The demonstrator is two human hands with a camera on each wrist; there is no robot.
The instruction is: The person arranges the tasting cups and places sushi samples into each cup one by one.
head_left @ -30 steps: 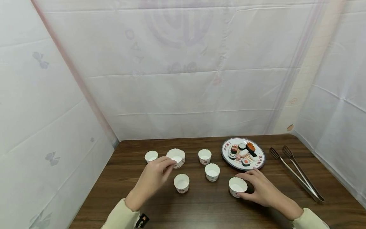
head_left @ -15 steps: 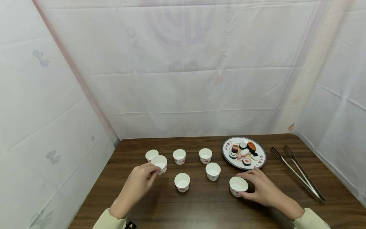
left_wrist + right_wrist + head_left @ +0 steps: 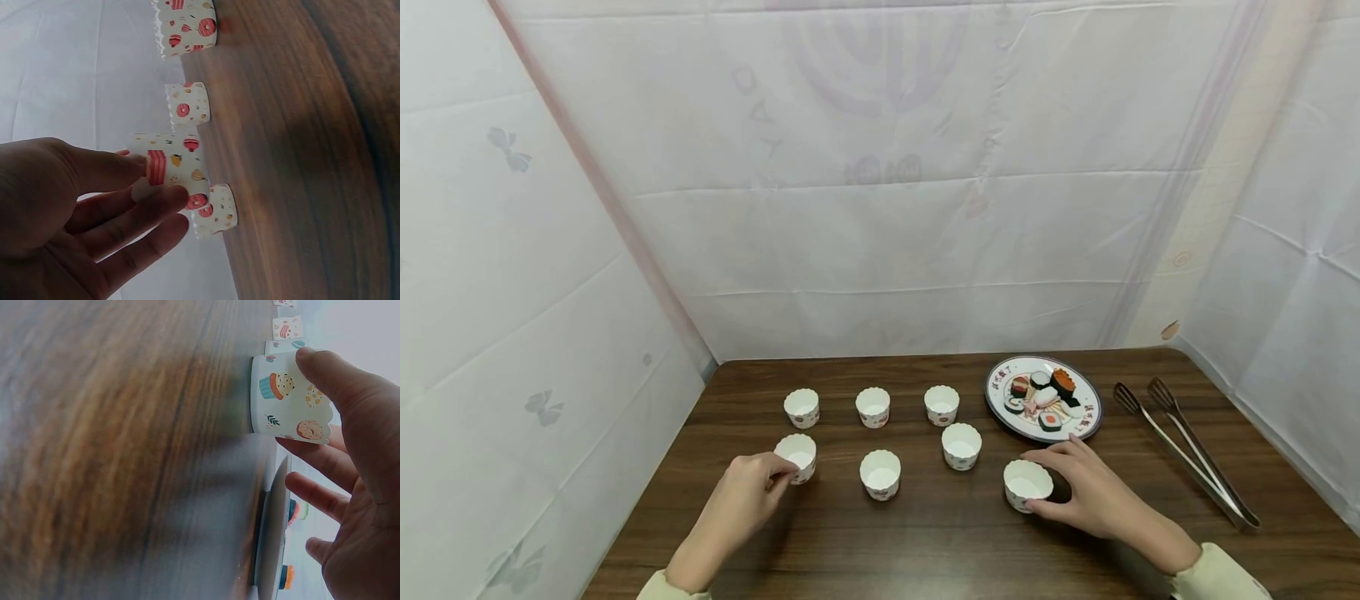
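Observation:
My left hand [image 3: 739,498] pinches the near rim of a white paper baking cup [image 3: 797,452] at the left of the group. In the left wrist view that baking cup [image 3: 177,164] carries red and yellow printed treats, with the thumb on its side and its base tilted slightly off the wooden surface. My right hand [image 3: 1084,493] holds another baking cup [image 3: 1022,483] between thumb and fingers, low at the table. Seen from the right wrist, this cup [image 3: 290,397] has cupcake and cookie prints and stands with its base on the wood.
Several more baking cups [image 3: 881,475] stand across the dark wooden table [image 3: 910,550], three along the back. A round plate [image 3: 1000,417] of sushi pieces lies behind my right hand. Metal tongs [image 3: 1195,467] rest at the right. White cloth [image 3: 880,250] hangs behind.
My left hand has carried its baking cup left and toward me, from the back-row middle to in front of the back-left cup. My right hand keeps its hold in place.

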